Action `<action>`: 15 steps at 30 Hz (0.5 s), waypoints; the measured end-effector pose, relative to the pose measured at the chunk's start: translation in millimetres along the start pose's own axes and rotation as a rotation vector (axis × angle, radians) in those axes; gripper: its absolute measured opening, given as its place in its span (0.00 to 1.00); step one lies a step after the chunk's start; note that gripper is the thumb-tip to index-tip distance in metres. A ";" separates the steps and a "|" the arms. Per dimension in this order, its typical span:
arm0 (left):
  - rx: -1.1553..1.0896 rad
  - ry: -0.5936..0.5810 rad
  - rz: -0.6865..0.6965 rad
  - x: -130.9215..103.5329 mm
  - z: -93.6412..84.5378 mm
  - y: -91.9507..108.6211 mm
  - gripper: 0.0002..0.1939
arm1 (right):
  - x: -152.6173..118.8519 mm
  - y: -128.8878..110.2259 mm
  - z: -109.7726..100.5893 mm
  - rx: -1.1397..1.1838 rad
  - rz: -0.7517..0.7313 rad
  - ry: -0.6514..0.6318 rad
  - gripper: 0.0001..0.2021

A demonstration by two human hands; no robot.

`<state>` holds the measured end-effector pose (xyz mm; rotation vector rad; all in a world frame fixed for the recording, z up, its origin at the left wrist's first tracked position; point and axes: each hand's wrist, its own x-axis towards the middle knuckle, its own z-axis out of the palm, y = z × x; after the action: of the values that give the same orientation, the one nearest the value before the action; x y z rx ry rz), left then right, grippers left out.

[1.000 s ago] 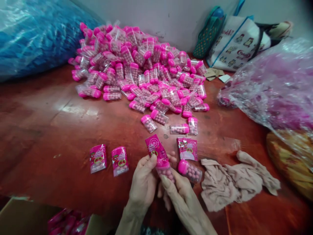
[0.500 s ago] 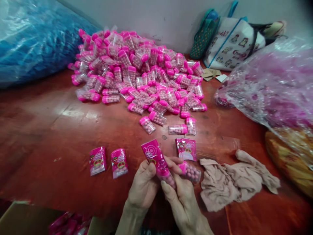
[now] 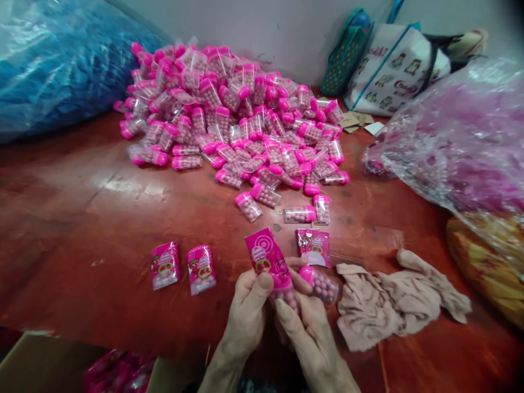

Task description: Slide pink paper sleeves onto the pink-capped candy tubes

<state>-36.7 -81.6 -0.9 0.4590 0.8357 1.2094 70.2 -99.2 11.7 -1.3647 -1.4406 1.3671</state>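
My left hand (image 3: 249, 305) is closed, its thumb pressing on a pink printed wrapper sleeve (image 3: 266, 248). Out of the lower end of that sleeve sticks a clear candy container (image 3: 290, 300) with pink balls, gripped by my closed right hand (image 3: 309, 327) with the thumb on its front. How far the container reaches inside is hidden. Just beyond my right fingers lies another candy container (image 3: 325, 286) with a pink cap. Behind it rests a small stack of flat printed sleeves (image 3: 317, 248). Two sleeved containers, one (image 3: 165, 266) and another (image 3: 201, 270), lie to the left.
A large heap of pink-capped containers (image 3: 229, 109) covers the back of the red table (image 3: 82, 218). A crumpled beige cloth (image 3: 368, 311) lies at right, near a plastic bag of pink pieces (image 3: 462, 147). A blue-filled bag (image 3: 61, 71) stands back left; a cardboard box (image 3: 49, 360) sits below.
The sleeve has turned more upright and faces me more, with its top slightly to the right. Both hands keep their hold; the whole view has shifted a little.
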 end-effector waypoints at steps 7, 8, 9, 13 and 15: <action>-0.117 -0.112 -0.023 -3.8 -8.9 -0.2 0.22 | -15.5 5.4 0.2 -0.053 -0.034 0.056 0.20; -0.118 -0.116 -0.028 -3.8 -9.4 -0.9 0.22 | -16.3 6.9 -0.6 -0.078 -0.012 0.068 0.21; -0.117 -0.115 -0.036 -3.4 -9.3 -1.4 0.22 | -15.9 8.0 -1.7 -0.097 0.004 0.073 0.22; -0.140 -0.118 -0.038 1.3 -4.6 0.6 0.18 | -5.8 6.3 -9.5 -0.162 -0.009 -0.019 0.20; -0.172 -0.108 -0.023 3.9 -2.1 3.4 0.17 | -0.8 3.4 -15.2 -0.226 -0.005 -0.086 0.19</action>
<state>-40.0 -77.1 -1.0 0.3701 0.6377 1.2130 85.6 -97.2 11.3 -1.4562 -1.6962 1.3049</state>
